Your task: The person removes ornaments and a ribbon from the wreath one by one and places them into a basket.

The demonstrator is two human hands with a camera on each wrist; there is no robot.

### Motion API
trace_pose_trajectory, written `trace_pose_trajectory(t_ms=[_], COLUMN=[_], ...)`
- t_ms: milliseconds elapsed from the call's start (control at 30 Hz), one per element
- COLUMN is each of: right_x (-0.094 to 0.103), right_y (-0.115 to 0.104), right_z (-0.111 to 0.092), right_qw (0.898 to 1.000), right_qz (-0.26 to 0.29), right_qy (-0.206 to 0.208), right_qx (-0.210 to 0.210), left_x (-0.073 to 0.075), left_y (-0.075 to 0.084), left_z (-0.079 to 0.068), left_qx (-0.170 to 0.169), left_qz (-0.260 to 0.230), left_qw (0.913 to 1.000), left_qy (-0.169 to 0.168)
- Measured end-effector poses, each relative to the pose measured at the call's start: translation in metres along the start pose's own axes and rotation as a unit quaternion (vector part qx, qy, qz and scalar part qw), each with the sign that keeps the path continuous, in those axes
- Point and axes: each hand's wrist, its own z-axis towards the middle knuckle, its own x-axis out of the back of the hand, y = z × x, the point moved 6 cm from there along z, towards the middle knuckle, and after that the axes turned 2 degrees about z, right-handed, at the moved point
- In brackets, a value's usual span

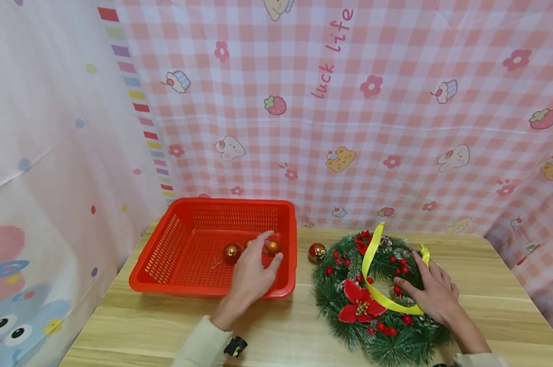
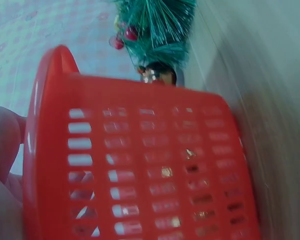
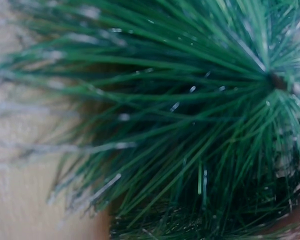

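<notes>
My left hand (image 1: 251,275) reaches over the front right of the red plastic basket (image 1: 159,285), thumb and index finger apart. Baubles lie below it: a shiny one (image 1: 232,253) on its left and a glittery gold one (image 1: 274,247) near the thumb. In the left wrist view the basket wall (image 2: 135,95) hides most of them. A green Christmas wreath (image 1: 327,293) with a red poinsettia (image 1: 359,303), berries and a yellow ribbon (image 1: 372,250) lies on the right. On its right side rests my right hand (image 1: 434,293), thumb toward the centre. Needles (image 3: 190,110) fill the right wrist view.
A loose bauble (image 1: 317,252) sits on the wooden table (image 1: 299,336) between basket and wreath, touching or very near the needles. Behind the table hangs a pink checked curtain (image 1: 313,137); a white patterned curtain (image 1: 65,153) closes off the left.
</notes>
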Motion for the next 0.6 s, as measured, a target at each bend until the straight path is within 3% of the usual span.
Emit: trace_pose_trajectory(t_ms=[233,600], right_x=[0.000,0.000], right_y=[0.000,0.001], right_z=[0.000,0.000], right_qw=[1.000,1.000], right_qz=[0.002,0.002], right_qy=[0.000,0.000], right_qx=[-0.001,0.001], left_x=[-0.016,-0.038], left_y=[0.017,0.019], left_z=[0.000,-0.003], left_qx=[-0.018,-0.012], left_qz=[0.025,0.081], left_qw=[0.9984,0.9907], left_qy=[-0.047,-0.109])
